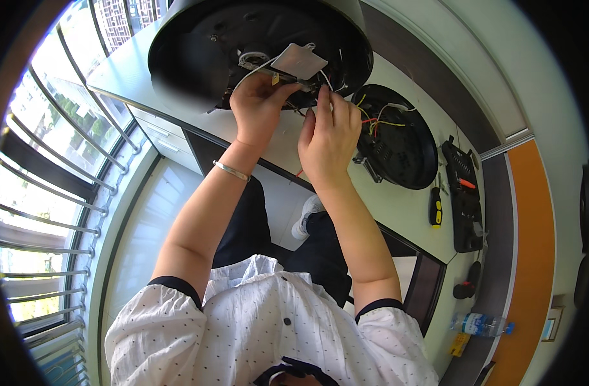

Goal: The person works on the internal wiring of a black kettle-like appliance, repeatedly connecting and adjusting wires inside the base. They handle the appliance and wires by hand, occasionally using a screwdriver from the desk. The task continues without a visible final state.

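A large round appliance [198, 77] lies tipped at the far side of the counter, with its dark underside open toward me. Inside it are a pale metal plate [299, 61], a round white-rimmed part [252, 59] and loose wires, among them a white wire [252, 72]. My left hand [259, 106] reaches in, thumb and forefinger closed in a pinch beside a small yellow tag [275, 78]; what they grip is hidden. My right hand [330, 132] is at the wiring just below the plate, fingers bent and closed around something too small to make out.
Right of the appliance lies a black round cover [404, 157] with yellow and red wires. Farther right are a yellow-black screwdriver [435, 207], an open black tool case [463, 193] and a water bottle [481, 324]. A barred window [56, 193] stands at left.
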### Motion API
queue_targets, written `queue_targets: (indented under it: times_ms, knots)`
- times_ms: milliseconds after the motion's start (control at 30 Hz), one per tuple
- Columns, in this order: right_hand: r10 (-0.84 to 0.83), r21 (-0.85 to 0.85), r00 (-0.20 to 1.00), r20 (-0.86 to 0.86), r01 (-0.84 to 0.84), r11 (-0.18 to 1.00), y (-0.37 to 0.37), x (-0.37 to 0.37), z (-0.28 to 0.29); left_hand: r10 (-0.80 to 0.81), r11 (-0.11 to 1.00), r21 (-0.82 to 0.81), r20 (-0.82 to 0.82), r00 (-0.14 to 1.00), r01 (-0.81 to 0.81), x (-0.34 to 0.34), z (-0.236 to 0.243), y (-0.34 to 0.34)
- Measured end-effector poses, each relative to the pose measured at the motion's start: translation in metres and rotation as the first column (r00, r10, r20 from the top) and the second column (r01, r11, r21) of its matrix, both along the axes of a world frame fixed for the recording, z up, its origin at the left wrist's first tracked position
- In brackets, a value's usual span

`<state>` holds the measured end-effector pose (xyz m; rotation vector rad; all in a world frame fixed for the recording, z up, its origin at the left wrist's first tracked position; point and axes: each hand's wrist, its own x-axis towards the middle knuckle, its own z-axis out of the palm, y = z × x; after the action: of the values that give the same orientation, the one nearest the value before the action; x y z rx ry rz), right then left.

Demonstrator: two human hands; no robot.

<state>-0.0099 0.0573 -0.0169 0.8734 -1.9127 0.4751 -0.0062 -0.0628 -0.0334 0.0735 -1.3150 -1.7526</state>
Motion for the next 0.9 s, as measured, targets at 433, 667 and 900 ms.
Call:
queue_targets:
  times_ms: [433, 667, 900]
  knots:
    - [0.138, -0.203, 0.99, -0.027, -0.141, 0.969, 0.012, -0.007, -0.005, -0.042, 0.999, 0.024, -0.004, 0.999, 0.042, 0.002, 0.004, 0.001]
    - [0.112, -0.226, 0.991, -0.073, -0.126, 0.966, 0.004, -0.015, 0.001, -0.038, 0.999, 0.006, 0.005, 0.999, 0.038, 0.001, 0.002, 0.001]
    - [0.05, -0.139, 0.998, -0.039, -0.055, 0.989, -0.002, -0.012, -0.003, -0.058, 0.998, 0.012, -0.038, 0.998, 0.058, -0.001, 0.0, 0.001]
